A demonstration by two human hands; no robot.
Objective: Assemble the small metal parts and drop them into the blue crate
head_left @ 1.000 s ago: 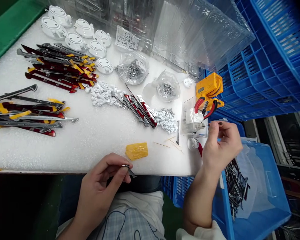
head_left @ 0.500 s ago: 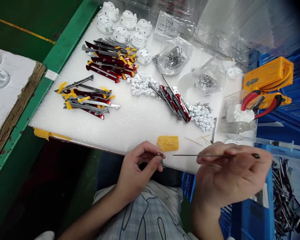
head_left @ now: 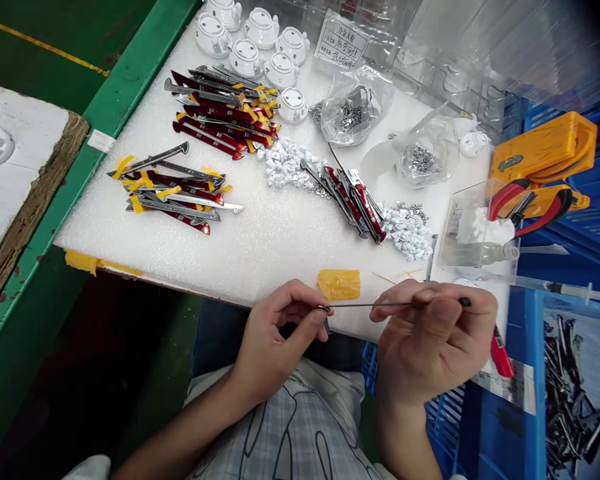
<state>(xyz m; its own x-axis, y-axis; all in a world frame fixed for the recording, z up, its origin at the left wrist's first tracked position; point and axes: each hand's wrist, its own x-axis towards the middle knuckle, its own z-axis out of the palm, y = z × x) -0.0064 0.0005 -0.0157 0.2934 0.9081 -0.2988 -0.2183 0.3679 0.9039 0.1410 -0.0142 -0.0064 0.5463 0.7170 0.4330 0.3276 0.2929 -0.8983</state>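
Note:
My left hand is closed in a pinch over the table's front edge. A small dark metal piece shows at its fingertips, mostly hidden by the fingers. My right hand is closed around a thin dark metal rod with a black end. The rod lies nearly level, and its left tip meets the small piece at my left fingertips; whether it has entered it I cannot tell. Just beyond my left hand is a yellow taped block. A red object shows beside my right hand, partly covered.
Red and grey blade-shaped parts with yellow tape lie in piles on the white foam sheet. Behind them stand white round parts. Bags of small metal bits, red-handled pliers and a blue crate are farther right.
My right hand has moved left with the rod, so its tip now reaches the small piece in my left hand. The red object has come into view. My left hand has barely moved.

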